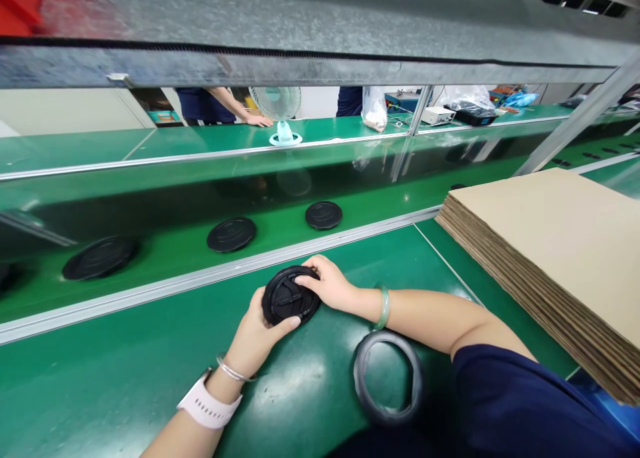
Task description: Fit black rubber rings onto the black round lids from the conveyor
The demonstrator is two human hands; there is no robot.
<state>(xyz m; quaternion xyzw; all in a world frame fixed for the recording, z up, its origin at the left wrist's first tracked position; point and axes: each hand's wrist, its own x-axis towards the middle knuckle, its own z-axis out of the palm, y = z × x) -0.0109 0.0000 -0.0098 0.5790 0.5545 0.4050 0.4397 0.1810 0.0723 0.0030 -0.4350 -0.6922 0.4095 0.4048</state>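
Between both my hands is a round black plastic disc, tilted a little above the green table, with a raised bar and ridges on the face toward me. My left hand grips its lower left rim, thumb along the near edge. My right hand holds the upper right side, its thumb pressed on the face and its fingers behind the rim. The disc's underside is hidden. A dark grey ring lies on the table below my right forearm, apart from both hands.
Beyond a metal rail, a green belt carries several black discs. Stacked cardboard sheets stand at the right. A metal shelf spans overhead. Across the belt are a small fan and another person's hand.
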